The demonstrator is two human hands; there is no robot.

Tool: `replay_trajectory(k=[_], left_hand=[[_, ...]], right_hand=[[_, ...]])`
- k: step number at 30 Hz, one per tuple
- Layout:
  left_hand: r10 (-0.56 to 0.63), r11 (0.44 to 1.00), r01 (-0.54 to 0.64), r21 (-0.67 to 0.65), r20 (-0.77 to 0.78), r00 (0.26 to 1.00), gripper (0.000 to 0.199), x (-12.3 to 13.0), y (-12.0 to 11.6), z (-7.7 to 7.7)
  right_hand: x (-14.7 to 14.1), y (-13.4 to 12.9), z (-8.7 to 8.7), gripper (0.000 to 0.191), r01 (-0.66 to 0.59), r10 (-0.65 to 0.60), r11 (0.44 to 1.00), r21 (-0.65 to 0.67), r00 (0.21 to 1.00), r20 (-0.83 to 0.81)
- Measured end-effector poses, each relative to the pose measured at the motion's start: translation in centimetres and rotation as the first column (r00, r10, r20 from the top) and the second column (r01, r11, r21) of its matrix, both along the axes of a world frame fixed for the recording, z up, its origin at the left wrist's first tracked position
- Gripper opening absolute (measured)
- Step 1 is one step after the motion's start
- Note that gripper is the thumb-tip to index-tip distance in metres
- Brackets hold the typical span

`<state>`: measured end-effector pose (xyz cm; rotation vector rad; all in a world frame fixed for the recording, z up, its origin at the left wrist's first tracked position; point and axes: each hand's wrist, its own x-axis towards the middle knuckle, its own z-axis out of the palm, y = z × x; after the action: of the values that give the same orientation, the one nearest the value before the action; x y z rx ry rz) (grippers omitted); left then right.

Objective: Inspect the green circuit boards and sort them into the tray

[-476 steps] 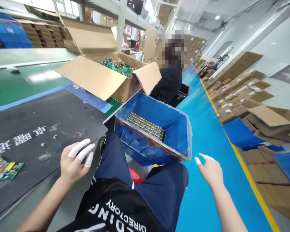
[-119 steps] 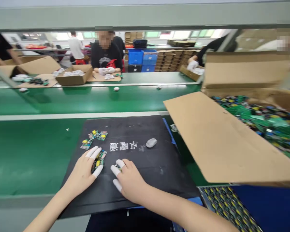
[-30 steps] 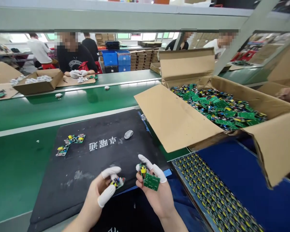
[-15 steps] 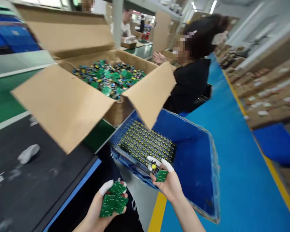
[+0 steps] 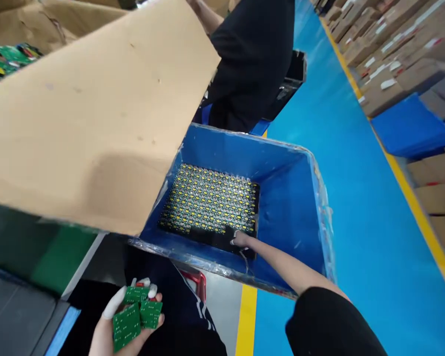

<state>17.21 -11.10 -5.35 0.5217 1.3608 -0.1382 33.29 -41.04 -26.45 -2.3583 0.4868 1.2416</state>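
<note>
Several small green circuit boards [image 5: 126, 326] lie in my left hand [image 5: 109, 324], whose fingers curl round them at the lower left; white covers sit on some fingertips. My right hand [image 5: 240, 239] reaches down into a blue bin [image 5: 292, 198] and is at the front edge of a black tray [image 5: 211, 237]. Its fingers are bent at that edge, and what they hold, if anything, is too small to tell. Rows of boards with yellow parts [image 5: 211, 198] fill the tray.
A large cardboard box flap [image 5: 96, 113] overhangs the bin's left side. Loose boards [image 5: 15, 57] show in the box behind. A person in black [image 5: 248, 59] sits beyond the bin, near a black crate [image 5: 294, 74]. Cardboard boxes [image 5: 404, 54] line the right.
My right hand has moved down into the bin, and the green board and parts it held no longer show. The view has shifted closer over the bin. My left hand still holds its boards.
</note>
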Motion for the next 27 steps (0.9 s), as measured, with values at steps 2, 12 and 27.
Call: replay_trajectory(k=[2,12,27], left_hand=[[0.005,1.0,-0.005,0.031,0.01,1.0,0.015,0.4,-0.3,0.2],[0.017,0.993,0.005,0.122,-0.182,0.983,0.02,-0.4,-0.4,-2.5],[-0.161,0.987,0.161,0.0,0.037,0.986,0.018,0.4,-0.8,-2.1]], right_hand=[[-0.5,0.1,-2.5,0.029,0.035,-0.035,0.997,-0.074,0.999,0.008],[-2.8,-1.8,-7.8,0.032,0.13,-0.13,0.99,-0.045,0.991,0.01],[-2.7,-4.1,-6.0,0.028,-0.002,-0.006,0.998,-0.063,0.992,-0.125]])
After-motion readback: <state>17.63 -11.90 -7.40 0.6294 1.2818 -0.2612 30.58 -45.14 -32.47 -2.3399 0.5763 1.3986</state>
